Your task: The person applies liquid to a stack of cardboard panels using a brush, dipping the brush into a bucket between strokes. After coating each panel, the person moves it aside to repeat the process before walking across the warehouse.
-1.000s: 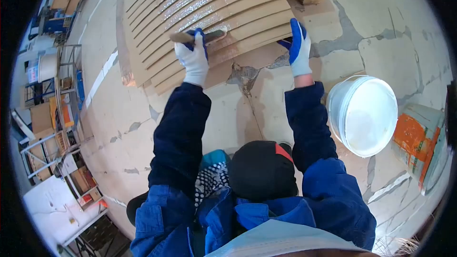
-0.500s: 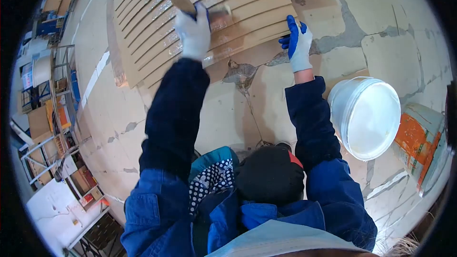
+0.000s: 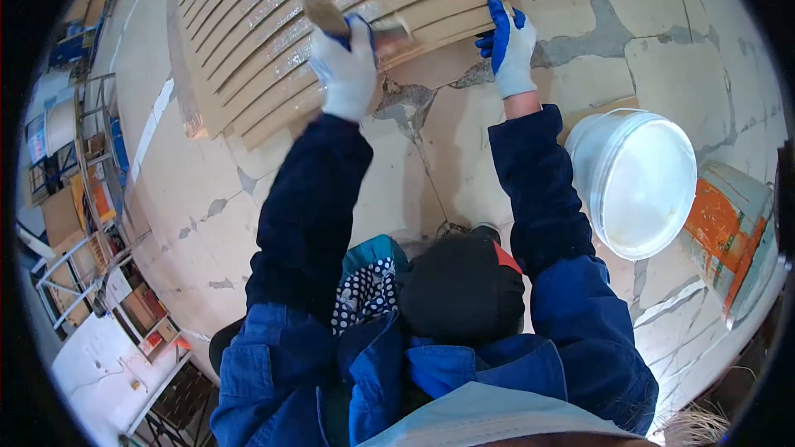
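Note:
My left hand (image 3: 344,74), in a white glove with blue palm, is wrapped round a flat brush (image 3: 321,15) with a wooden handle. Its bristles (image 3: 392,36) lie to the right, over the lower strips of a stack of overlapping tan boards (image 3: 331,8). Wet, shiny streaks run across the boards. At the stack's right edge is my right hand (image 3: 512,45), gloved alike, fingers apart and partly bent; its fingertips meet the lower right corner. Whether they press or merely rest there cannot be made out.
Right of my right arm stands a white bucket (image 3: 646,186) with pale contents. Behind it a stained greenish bucket with orange patches (image 3: 720,228) leans on the cracked tile floor (image 3: 464,165). Metal racks (image 3: 91,273) and a white table (image 3: 108,364) line the left.
The view has shifted, so boards and buckets sit slightly higher and further left. My left hand and the brush have moved right and down relative to the boards. My right hand keeps at the edge.

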Tool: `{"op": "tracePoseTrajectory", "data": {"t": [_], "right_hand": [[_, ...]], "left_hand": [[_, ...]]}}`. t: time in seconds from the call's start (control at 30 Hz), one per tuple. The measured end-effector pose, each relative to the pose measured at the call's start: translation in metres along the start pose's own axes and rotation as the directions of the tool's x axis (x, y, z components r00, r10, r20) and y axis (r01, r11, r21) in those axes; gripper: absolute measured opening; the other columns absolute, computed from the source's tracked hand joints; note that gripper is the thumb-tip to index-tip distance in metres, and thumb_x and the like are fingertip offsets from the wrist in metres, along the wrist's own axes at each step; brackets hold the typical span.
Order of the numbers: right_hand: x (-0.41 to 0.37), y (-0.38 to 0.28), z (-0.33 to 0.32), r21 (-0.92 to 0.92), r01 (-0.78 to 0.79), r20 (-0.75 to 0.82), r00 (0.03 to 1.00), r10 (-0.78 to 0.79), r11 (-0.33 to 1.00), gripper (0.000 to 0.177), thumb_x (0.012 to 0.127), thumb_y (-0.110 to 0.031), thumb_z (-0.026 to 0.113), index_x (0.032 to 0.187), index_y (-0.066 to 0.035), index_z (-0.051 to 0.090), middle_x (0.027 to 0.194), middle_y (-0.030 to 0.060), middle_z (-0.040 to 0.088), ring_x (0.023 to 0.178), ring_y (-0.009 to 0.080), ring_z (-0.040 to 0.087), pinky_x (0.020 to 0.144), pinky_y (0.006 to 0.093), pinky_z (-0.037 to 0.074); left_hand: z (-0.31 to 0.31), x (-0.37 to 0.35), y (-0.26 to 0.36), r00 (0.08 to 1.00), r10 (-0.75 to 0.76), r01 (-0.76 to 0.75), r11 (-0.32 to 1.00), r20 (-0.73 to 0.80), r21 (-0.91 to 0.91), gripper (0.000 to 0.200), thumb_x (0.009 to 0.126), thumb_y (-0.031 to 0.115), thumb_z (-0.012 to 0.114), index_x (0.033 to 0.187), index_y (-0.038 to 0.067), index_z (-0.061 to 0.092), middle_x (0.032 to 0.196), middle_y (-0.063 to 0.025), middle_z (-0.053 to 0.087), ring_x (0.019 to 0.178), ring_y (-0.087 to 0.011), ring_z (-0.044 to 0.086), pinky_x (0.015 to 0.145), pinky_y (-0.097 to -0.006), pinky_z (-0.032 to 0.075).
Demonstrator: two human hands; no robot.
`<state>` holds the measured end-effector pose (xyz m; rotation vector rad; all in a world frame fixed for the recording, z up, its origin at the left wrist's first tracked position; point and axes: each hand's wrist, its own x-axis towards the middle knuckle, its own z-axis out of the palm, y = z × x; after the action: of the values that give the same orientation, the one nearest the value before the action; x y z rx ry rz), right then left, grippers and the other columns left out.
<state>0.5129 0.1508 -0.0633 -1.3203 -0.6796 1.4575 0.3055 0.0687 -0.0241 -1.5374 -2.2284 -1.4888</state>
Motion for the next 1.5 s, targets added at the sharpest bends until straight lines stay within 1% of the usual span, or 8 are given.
{"op": "tracePoseTrajectory", "data": {"t": [0.3, 0.57, 0.63, 0.77, 0.93, 1.07, 1.3, 1.5], "right_hand": [[-0.003, -0.002, -0.006, -0.115, 0.000, 0.067, 0.998, 0.007, 0.993, 0.041, 0.085, -0.038, 0.067, 0.099, 0.000, 0.059, 0.064, 0.0125, 0.062, 0.042, 0.0167, 0.057, 0.035, 0.0264, 0.042], [-0.009, -0.002, -0.007, -0.107, -0.001, 0.052, 0.999, 0.007, 0.994, 0.039, 0.084, -0.037, 0.068, 0.095, -0.001, 0.057, 0.062, 0.0126, 0.061, 0.040, 0.0182, 0.056, 0.032, 0.0288, 0.040], [-0.003, -0.003, -0.005, -0.167, -0.021, 0.033, 0.999, 0.027, 0.986, 0.042, 0.085, -0.040, 0.065, 0.100, -0.001, 0.059, 0.064, 0.0133, 0.063, 0.042, 0.0164, 0.057, 0.036, 0.0261, 0.042], [-0.005, 0.000, -0.012, -0.184, 0.018, 0.088, 0.996, -0.002, 0.983, 0.042, 0.086, -0.040, 0.065, 0.099, -0.001, 0.060, 0.064, 0.0135, 0.064, 0.042, 0.0161, 0.056, 0.036, 0.0262, 0.041], [-0.003, -0.001, -0.007, -0.171, 0.023, 0.054, 0.998, -0.014, 0.985, 0.043, 0.086, -0.040, 0.065, 0.099, 0.000, 0.059, 0.064, 0.0137, 0.064, 0.042, 0.0165, 0.057, 0.036, 0.0266, 0.042], [-0.003, 0.000, -0.007, -0.168, 0.022, 0.046, 0.999, -0.015, 0.986, 0.042, 0.087, -0.040, 0.065, 0.098, 0.000, 0.059, 0.062, 0.0130, 0.062, 0.042, 0.0165, 0.056, 0.036, 0.0271, 0.041], [-0.003, -0.002, -0.007, -0.184, 0.003, 0.060, 0.998, 0.008, 0.983, 0.043, 0.087, -0.041, 0.064, 0.099, -0.001, 0.056, 0.063, 0.0130, 0.061, 0.040, 0.0161, 0.054, 0.034, 0.0263, 0.040], [-0.004, -0.003, -0.004, -0.113, -0.029, 0.021, 0.999, 0.032, 0.993, 0.038, 0.085, -0.037, 0.068, 0.094, -0.003, 0.054, 0.061, 0.0106, 0.059, 0.036, 0.0165, 0.053, 0.030, 0.0270, 0.036]], "left_hand": [[-0.046, 0.004, 0.037, 0.990, -0.138, 0.143, 0.934, 0.039, -0.327, 0.015, 0.091, 0.009, 0.059, 0.084, -0.003, 0.058, 0.071, 0.0000, 0.056, 0.057, -0.0063, 0.048, 0.051, -0.0222, 0.038], [-0.021, -0.050, 0.014, 0.982, -0.025, 0.032, 0.999, 0.189, -0.034, 0.028, 0.077, 0.019, 0.071, 0.093, 0.000, 0.060, 0.078, -0.0190, 0.062, 0.071, -0.0362, 0.060, 0.066, -0.0431, 0.047], [-0.038, -0.078, 0.010, 0.928, 0.264, -0.308, 0.940, 0.262, 0.144, 0.028, 0.075, 0.017, 0.071, 0.095, 0.001, 0.060, 0.085, -0.0174, 0.062, 0.082, -0.0318, 0.061, 0.075, -0.0414, 0.047], [-0.077, -0.049, 0.005, 0.962, -0.035, 0.113, 0.954, 0.272, -0.278, 0.025, 0.076, 0.013, 0.072, 0.094, 0.001, 0.059, 0.090, -0.0162, 0.060, 0.081, -0.0283, 0.058, 0.076, -0.0386, 0.046], [-0.125, 0.063, 0.026, 0.851, 0.393, -0.516, 0.747, 0.347, 0.419, 0.018, 0.079, 0.008, 0.069, 0.096, 0.002, 0.065, 0.093, -0.0114, 0.059, 0.089, -0.0242, 0.056, 0.079, -0.0350, 0.045], [-0.129, 0.111, -0.007, 0.935, 0.080, -0.072, 0.997, 0.345, -0.036, 0.017, 0.081, 0.007, 0.067, 0.097, 0.001, 0.067, 0.090, -0.0053, 0.064, 0.082, -0.0153, 0.059, 0.072, -0.0291, 0.047], [-0.111, 0.123, -0.026, 0.848, -0.022, 0.379, 0.725, 0.530, -0.576, 0.041, 0.079, -0.007, 0.053, 0.119, -0.007, 0.055, 0.112, -0.0150, 0.063, 0.104, -0.0250, 0.061, 0.095, -0.0337, 0.046], [-0.043, 0.091, -0.058, 0.976, -0.215, 0.183, 0.901, -0.038, -0.394, 0.022, 0.087, 0.016, 0.066, 0.096, -0.003, 0.061, 0.084, -0.0061, 0.064, 0.077, -0.0133, 0.059, 0.072, -0.0279, 0.049]]}}
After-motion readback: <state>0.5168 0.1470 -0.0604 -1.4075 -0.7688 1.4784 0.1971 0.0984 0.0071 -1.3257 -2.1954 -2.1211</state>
